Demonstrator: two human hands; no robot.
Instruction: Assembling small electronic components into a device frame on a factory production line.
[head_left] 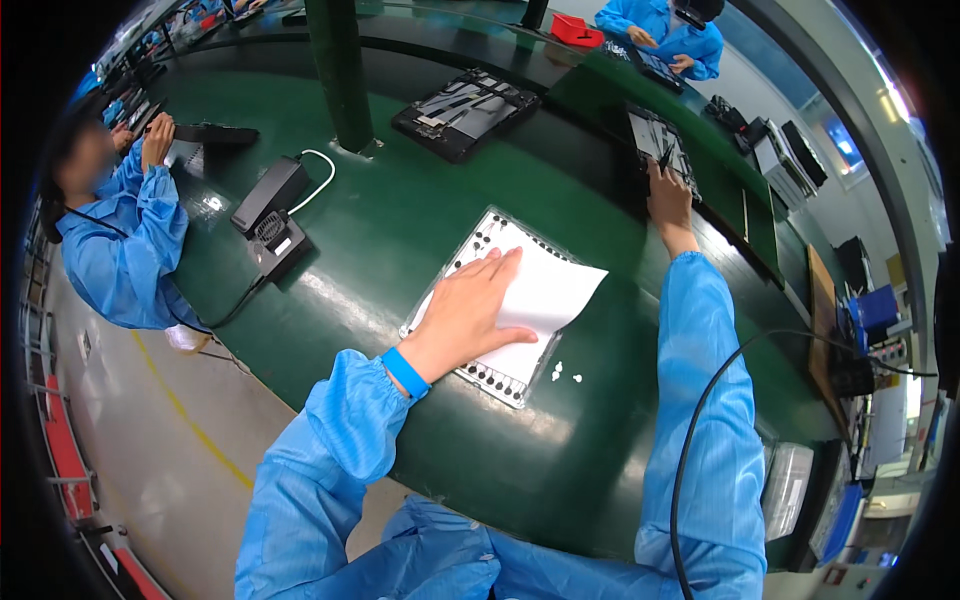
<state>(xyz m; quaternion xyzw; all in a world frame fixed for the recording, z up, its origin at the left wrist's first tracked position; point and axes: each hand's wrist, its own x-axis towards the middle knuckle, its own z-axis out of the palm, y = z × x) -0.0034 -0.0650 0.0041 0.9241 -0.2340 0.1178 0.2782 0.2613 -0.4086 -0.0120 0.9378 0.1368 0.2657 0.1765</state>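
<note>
My left hand (pixel 462 312) lies open on a white paper sheet (pixel 545 290), its fingers stretched out and thumb apart. One corner of the paper curls up at the right. Beneath it, a clear-edged sheet (pixel 497 384) carries rows of small black round pieces. Small white bits (pixel 558 371) lie just right of that sheet. My right arm reaches far forward, and my right hand (pixel 670 207) grips the near edge of an opened tablet-like device (pixel 655 137) with its inner parts showing. Some of the right fingertips are hard to make out.
A second opened device (pixel 466 113) lies farther back, near a green post (pixel 340 80). Black power adapters (pixel 272 200) with cables sit at left. A co-worker (pixel 125 230) works at the left, another (pixel 665 40) at the far side. A black cable (pixel 690 440) crosses my right sleeve.
</note>
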